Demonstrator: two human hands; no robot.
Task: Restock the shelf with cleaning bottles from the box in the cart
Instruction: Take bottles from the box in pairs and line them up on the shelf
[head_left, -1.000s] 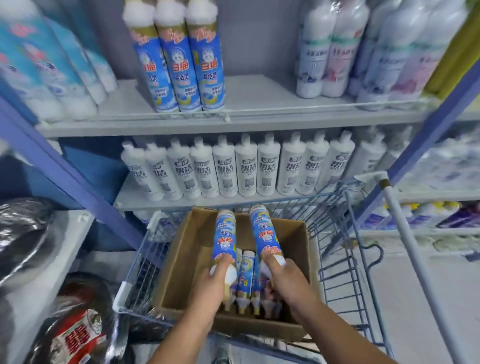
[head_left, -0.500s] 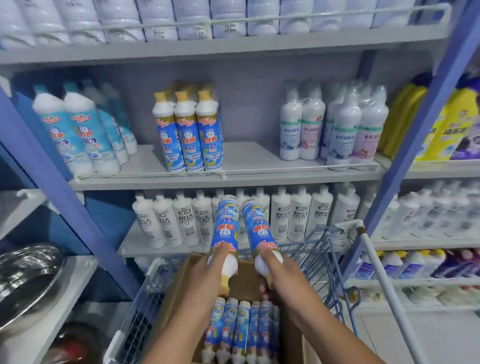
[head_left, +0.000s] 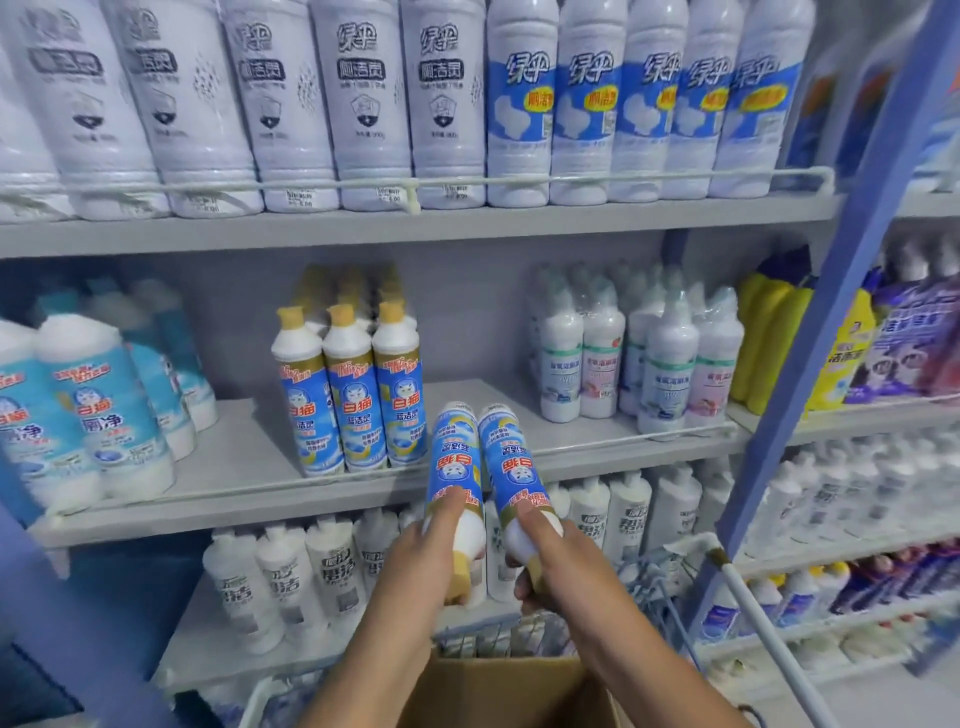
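Since a second ago, two blue-labelled bottles have been lifted clear of the box (head_left: 498, 686) and raised bottoms-first to the middle shelf (head_left: 249, 467). Left hand (head_left: 421, 566) is clamped on the left bottle (head_left: 453, 462), right hand (head_left: 550, 566) on the right bottle (head_left: 511, 467), near the matching row (head_left: 348, 395); placement is judged imminent.

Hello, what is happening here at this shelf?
A person is restocking. The left hand and the right hand each hold one blue-label bottle upside down, the left bottle and the right bottle, raised toward the middle shelf, beside the matching yellow-capped bottles. Neither is placed yet. The cardboard box sits below.
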